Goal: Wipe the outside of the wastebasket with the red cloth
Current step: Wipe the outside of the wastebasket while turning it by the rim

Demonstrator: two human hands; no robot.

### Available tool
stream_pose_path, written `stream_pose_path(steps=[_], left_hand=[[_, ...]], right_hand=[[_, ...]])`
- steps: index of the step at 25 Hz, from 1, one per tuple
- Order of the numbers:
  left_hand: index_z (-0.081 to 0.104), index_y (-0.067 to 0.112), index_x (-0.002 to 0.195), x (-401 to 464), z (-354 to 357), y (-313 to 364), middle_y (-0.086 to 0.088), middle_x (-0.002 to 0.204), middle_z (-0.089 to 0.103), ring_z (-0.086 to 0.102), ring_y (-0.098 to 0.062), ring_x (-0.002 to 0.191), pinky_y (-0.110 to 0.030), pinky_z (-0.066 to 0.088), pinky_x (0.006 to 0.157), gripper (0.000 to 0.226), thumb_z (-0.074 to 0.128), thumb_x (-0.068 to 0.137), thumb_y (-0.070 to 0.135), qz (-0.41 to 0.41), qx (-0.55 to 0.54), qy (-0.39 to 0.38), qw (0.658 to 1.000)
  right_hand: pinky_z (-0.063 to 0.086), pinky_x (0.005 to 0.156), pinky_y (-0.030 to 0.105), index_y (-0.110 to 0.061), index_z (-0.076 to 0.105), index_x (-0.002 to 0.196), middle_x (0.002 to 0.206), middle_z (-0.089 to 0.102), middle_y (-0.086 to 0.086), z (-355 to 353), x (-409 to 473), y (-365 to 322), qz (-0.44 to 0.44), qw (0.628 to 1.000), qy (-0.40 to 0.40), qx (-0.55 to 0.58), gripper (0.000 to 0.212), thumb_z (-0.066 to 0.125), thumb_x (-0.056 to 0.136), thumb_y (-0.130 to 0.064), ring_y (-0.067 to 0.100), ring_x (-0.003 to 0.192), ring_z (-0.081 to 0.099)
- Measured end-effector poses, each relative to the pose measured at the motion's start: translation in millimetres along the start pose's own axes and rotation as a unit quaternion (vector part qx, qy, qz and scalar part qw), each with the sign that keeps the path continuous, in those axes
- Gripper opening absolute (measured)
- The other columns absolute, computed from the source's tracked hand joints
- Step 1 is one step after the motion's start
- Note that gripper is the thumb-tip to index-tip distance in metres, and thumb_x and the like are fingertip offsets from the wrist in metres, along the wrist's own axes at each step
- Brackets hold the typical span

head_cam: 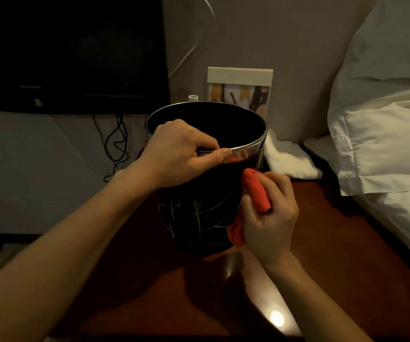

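A black wastebasket (199, 218) with a shiny metal rim and pale scratch-like lines on its side stands upright on a dark red-brown table (322, 243). My left hand (181, 154) grips the near rim, thumb outside and fingers curled over the edge. My right hand (268, 218) holds a bunched red cloth (257, 193) pressed against the basket's right outer wall. Part of the cloth hangs below the hand, and a bit of red shows just under my left thumb.
A white folded towel (290, 159) lies behind the basket on the right. White pillows (384, 134) and bedding fill the right side. A framed card (239, 87) and a small bottle cap (193, 97) stand behind the basket. A dark screen (70, 50) and cables (116, 146) are at left.
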State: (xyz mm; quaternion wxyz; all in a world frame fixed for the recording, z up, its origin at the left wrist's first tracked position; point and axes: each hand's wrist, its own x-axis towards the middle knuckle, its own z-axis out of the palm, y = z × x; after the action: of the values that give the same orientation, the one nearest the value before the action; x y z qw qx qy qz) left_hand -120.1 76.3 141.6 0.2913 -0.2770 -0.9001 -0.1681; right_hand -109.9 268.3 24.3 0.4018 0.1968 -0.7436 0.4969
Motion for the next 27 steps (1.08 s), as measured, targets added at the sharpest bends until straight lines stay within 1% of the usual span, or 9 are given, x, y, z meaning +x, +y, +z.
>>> stream_pose_path(steps=[3, 5, 9, 11, 15, 18, 21, 24, 27], left_hand=[[0.073, 0.030, 0.077, -0.4, 1.5, 0.4, 0.010, 0.054, 0.057, 0.051, -0.005, 0.051, -0.032, 0.041, 0.049, 0.037, 0.047, 0.093, 0.052, 0.004, 0.001, 0.005, 1.000], [0.073, 0.029, 0.076, -0.1, 1.0, 0.8, 0.009, 0.054, 0.057, 0.051, -0.005, 0.052, -0.032, 0.041, 0.050, 0.039, 0.046, 0.092, 0.053, 0.000, 0.003, 0.006, 1.000], [0.074, 0.028, 0.076, -0.4, -0.1, 1.2, 0.008, 0.054, 0.058, 0.052, -0.006, 0.051, -0.035, 0.043, 0.051, 0.043, 0.045, 0.091, 0.056, -0.009, -0.005, 0.005, 1.000], [0.073, 0.029, 0.075, -0.6, -0.3, 1.8, 0.008, 0.054, 0.057, 0.051, -0.007, 0.051, -0.036, 0.043, 0.051, 0.043, 0.045, 0.091, 0.056, -0.009, -0.002, 0.006, 1.000], [0.072, 0.030, 0.074, -0.8, 0.7, 1.3, 0.009, 0.054, 0.057, 0.052, -0.006, 0.052, -0.034, 0.042, 0.050, 0.037, 0.048, 0.092, 0.052, -0.005, 0.001, 0.010, 1.000], [0.073, 0.029, 0.076, -1.2, 0.4, 1.5, 0.009, 0.057, 0.059, 0.054, -0.007, 0.054, -0.036, 0.044, 0.052, 0.038, 0.048, 0.093, 0.052, -0.006, 0.001, 0.007, 1.000], [0.074, 0.028, 0.076, -0.6, -0.1, 1.5, 0.007, 0.057, 0.060, 0.055, -0.008, 0.054, -0.039, 0.045, 0.053, 0.041, 0.046, 0.092, 0.054, -0.009, -0.005, 0.006, 1.000], [0.074, 0.028, 0.078, -0.9, -0.1, 1.9, 0.008, 0.055, 0.058, 0.052, -0.006, 0.052, -0.035, 0.042, 0.051, 0.041, 0.046, 0.092, 0.055, -0.008, 0.003, 0.006, 1.000], [0.073, 0.030, 0.075, -1.1, 0.0, 1.4, 0.009, 0.054, 0.056, 0.051, -0.006, 0.051, -0.033, 0.041, 0.049, 0.038, 0.048, 0.092, 0.052, -0.007, -0.002, 0.007, 1.000]], right_hand=[[0.037, 0.088, 0.004, 0.000, 0.069, 0.116, 0.113, 0.058, 0.009, 0.8, -23.6, 5.1, 0.016, 0.999, -0.045, 0.000, 0.041, 0.063, 0.084, -0.024, 0.008, 0.102, 0.054], [0.037, 0.088, 0.003, 0.000, 0.070, 0.115, 0.112, 0.058, 0.009, -1.2, -23.7, 5.4, 0.015, 0.998, -0.055, -0.002, 0.040, 0.063, 0.084, -0.024, 0.007, 0.101, 0.054], [0.037, 0.089, 0.007, 0.000, 0.071, 0.115, 0.110, 0.060, 0.010, -6.7, 15.6, -2.3, 0.003, 1.000, -0.001, -0.009, 0.038, 0.063, 0.084, -0.021, 0.009, 0.101, 0.055], [0.037, 0.089, 0.007, 0.000, 0.071, 0.115, 0.109, 0.061, 0.009, -6.7, 24.6, -4.1, -0.001, 1.000, 0.016, -0.005, 0.037, 0.063, 0.085, -0.019, 0.008, 0.101, 0.055], [0.035, 0.087, 0.002, 0.000, 0.070, 0.116, 0.109, 0.059, 0.008, -3.9, -11.3, 4.5, 0.024, 0.999, -0.038, -0.005, 0.041, 0.061, 0.084, -0.025, 0.006, 0.100, 0.054], [0.036, 0.085, 0.001, -0.002, 0.071, 0.115, 0.109, 0.060, 0.010, -3.1, -27.0, 7.3, 0.045, 0.997, -0.063, -0.006, 0.042, 0.061, 0.084, -0.028, 0.007, 0.098, 0.054], [0.035, 0.088, 0.003, 0.000, 0.070, 0.114, 0.110, 0.060, 0.010, -3.6, -5.4, -2.5, 0.015, 0.999, -0.031, -0.013, 0.039, 0.062, 0.085, -0.024, 0.008, 0.101, 0.054], [0.037, 0.091, 0.007, 0.000, 0.070, 0.114, 0.110, 0.060, 0.010, -2.7, 18.0, -11.3, -0.014, 1.000, 0.014, -0.007, 0.035, 0.064, 0.084, -0.017, 0.007, 0.102, 0.054], [0.037, 0.091, 0.005, 0.002, 0.069, 0.116, 0.111, 0.059, 0.014, -0.7, 7.2, -7.1, -0.022, 1.000, 0.001, -0.009, 0.038, 0.063, 0.084, -0.018, 0.008, 0.102, 0.053]])
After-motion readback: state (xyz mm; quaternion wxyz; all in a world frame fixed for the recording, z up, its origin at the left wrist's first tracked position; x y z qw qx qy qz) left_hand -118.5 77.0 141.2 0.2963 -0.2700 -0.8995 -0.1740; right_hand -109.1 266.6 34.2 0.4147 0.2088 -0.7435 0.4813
